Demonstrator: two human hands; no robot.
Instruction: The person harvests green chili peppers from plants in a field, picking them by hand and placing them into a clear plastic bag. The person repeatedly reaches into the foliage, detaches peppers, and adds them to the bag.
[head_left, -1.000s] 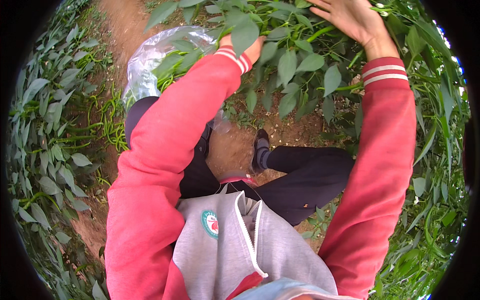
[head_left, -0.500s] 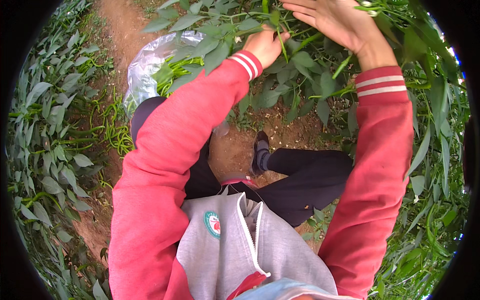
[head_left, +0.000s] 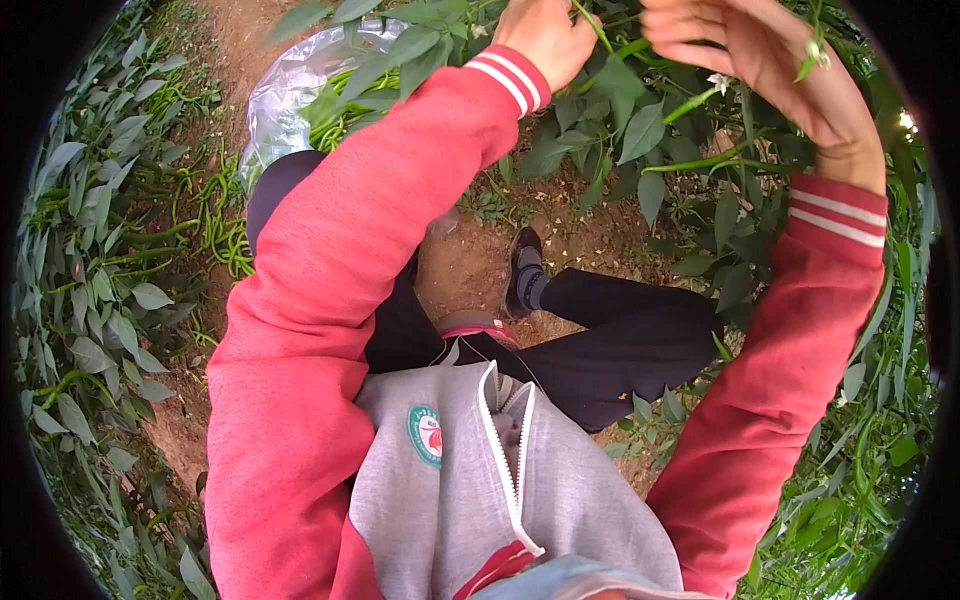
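My left hand (head_left: 543, 42) reaches to the far edge of view, among the leaves of a chili pepper plant (head_left: 640, 130). Its fingers are closed, with a thin green chili pepper (head_left: 594, 26) between thumb and fingertips. Right of it, my right hand (head_left: 765, 60) is bent at the wrist, its fingers loosely curved and apart beside the foliage, with nothing visible in them. A white flower (head_left: 718, 83) and a hanging green chili (head_left: 690, 105) show just below that hand. The tops of both hands are partly cut off by the picture's edge.
Left of the plant stands a clear plastic bag (head_left: 262, 112) with green chilies (head_left: 328, 115) inside. More chilies (head_left: 228, 235) lie heaped on the soil by my knee. Dense plant rows line the left (head_left: 90, 260) and right (head_left: 870, 420). My bent legs (head_left: 630, 340) are below the plant.
My left hand has shifted farther away and slightly right, still pinching a chili. My right hand has moved right, its wrist bending and its fingers now pointing left.
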